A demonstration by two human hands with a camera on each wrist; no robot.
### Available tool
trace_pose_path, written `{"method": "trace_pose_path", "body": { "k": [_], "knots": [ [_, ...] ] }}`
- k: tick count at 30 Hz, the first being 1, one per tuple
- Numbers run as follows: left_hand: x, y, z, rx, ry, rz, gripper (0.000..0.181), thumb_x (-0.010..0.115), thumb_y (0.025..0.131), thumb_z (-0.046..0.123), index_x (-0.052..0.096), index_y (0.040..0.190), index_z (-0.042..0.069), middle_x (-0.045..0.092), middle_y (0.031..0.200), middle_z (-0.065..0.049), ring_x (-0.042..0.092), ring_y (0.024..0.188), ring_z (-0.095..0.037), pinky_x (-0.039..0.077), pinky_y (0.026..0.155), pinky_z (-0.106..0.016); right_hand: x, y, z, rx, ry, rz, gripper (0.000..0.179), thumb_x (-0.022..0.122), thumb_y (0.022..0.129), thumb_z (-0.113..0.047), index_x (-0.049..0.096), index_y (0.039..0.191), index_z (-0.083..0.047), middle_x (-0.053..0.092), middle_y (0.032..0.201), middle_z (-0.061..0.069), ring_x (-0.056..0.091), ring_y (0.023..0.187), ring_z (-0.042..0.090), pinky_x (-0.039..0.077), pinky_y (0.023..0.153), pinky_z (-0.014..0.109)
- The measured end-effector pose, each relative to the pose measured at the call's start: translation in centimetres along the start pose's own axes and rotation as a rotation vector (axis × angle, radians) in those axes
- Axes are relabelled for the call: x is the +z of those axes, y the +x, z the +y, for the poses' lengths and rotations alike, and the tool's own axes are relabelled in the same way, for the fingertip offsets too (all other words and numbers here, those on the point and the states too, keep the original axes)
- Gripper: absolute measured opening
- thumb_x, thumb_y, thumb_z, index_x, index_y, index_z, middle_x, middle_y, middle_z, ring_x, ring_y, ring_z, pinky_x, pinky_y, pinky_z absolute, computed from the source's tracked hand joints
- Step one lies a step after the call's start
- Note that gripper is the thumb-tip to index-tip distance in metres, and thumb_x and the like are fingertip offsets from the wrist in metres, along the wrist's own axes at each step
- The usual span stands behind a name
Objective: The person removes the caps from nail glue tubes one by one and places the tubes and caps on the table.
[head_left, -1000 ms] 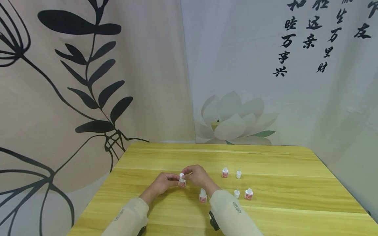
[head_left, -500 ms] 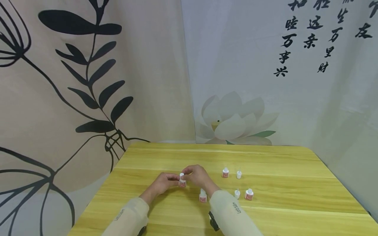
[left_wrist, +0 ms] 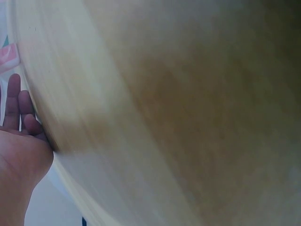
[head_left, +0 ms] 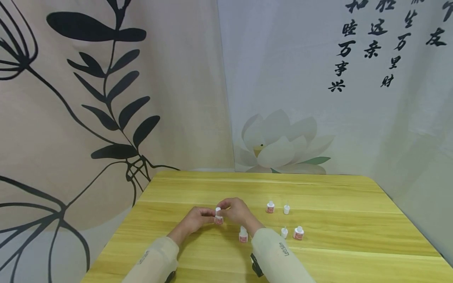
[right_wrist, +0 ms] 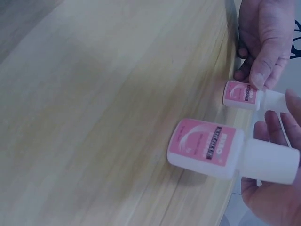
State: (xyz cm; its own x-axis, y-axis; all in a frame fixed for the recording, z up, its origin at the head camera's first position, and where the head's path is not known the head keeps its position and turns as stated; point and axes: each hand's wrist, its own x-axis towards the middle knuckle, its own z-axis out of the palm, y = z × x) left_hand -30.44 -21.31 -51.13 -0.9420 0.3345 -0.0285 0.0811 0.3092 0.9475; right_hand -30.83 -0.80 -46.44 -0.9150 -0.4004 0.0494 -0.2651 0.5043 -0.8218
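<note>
My left hand [head_left: 195,219] holds the body of a small white glue bottle [head_left: 219,221] with a pink label, upright at the table. From the other side, my right hand [head_left: 235,210] pinches its white cap [right_wrist: 273,100] between thumb and fingers. The right wrist view shows the left thumb [right_wrist: 264,70] against the bottle's label. Close in front of the right wrist stands a second, capped glue bottle [head_left: 243,235]. In the left wrist view only part of the left hand [left_wrist: 23,150] shows, with a pink label corner [left_wrist: 9,56] beyond its fingertips.
To the right stand two uncapped glue bottles [head_left: 270,207] [head_left: 298,233]. Beside each is a white brush cap set upside down, one at the back [head_left: 286,209] and one nearer [head_left: 284,233]. The wooden table [head_left: 354,212] ends at a printed curtain [head_left: 191,98].
Almost nothing differs: both hands stay on the same bottle and cap, with only a very slight shift of the right fingers. The other bottles have not moved.
</note>
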Motion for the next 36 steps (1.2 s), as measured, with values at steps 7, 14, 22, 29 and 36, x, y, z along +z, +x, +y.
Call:
{"method": "trace_pose_path", "body": {
  "k": [7,14,22,29,36],
  "knots": [
    [-0.04,0.19,-0.27,-0.015,0.021,0.002,0.022,0.073,0.091,0.019,0.074,0.108,0.004,0.073,0.105,-0.007,0.064,0.104,-0.021,0.050,0.093,-0.040,-0.11,0.03,-0.07,0.006,-0.019,0.014,0.013,0.074,0.090,-0.023,0.074,0.099,-0.013,0.069,0.100,-0.003,0.061,0.096,0.019,0.050,0.086,0.045],
    [-0.15,0.26,-0.34,-0.025,0.016,-0.002,0.022,0.074,0.091,0.022,0.075,0.107,0.007,0.072,0.107,-0.005,0.063,0.105,-0.021,0.050,0.093,-0.041,-0.09,0.07,0.01,-0.010,-0.023,-0.002,0.013,0.072,0.092,-0.018,0.075,0.104,-0.013,0.070,0.104,0.000,0.061,0.090,0.017,0.052,0.077,0.038],
    [-0.23,0.26,-0.32,-0.029,0.016,-0.004,0.024,0.073,0.092,0.023,0.075,0.110,0.007,0.071,0.109,-0.005,0.062,0.107,-0.022,0.049,0.095,-0.044,0.02,0.11,0.17,-0.019,-0.012,-0.018,0.015,0.069,0.094,-0.015,0.074,0.108,-0.012,0.068,0.106,0.002,0.060,0.090,0.017,0.052,0.073,0.036],
    [-0.11,0.11,-0.05,-0.035,0.025,0.000,0.025,0.073,0.092,0.025,0.075,0.110,0.008,0.071,0.110,-0.005,0.061,0.109,-0.022,0.048,0.096,-0.046,0.04,0.20,0.25,0.004,-0.004,-0.019,0.014,0.070,0.093,-0.020,0.073,0.106,-0.014,0.068,0.104,-0.002,0.060,0.089,0.016,0.052,0.076,0.036],
    [-0.08,0.10,-0.10,-0.036,0.024,0.002,0.024,0.073,0.091,0.025,0.075,0.109,0.008,0.072,0.109,-0.005,0.062,0.108,-0.021,0.048,0.096,-0.046,-0.06,0.11,0.10,-0.001,-0.015,0.006,0.011,0.075,0.090,-0.022,0.074,0.099,-0.015,0.068,0.100,-0.003,0.060,0.088,0.016,0.052,0.076,0.039]
  ]
}}
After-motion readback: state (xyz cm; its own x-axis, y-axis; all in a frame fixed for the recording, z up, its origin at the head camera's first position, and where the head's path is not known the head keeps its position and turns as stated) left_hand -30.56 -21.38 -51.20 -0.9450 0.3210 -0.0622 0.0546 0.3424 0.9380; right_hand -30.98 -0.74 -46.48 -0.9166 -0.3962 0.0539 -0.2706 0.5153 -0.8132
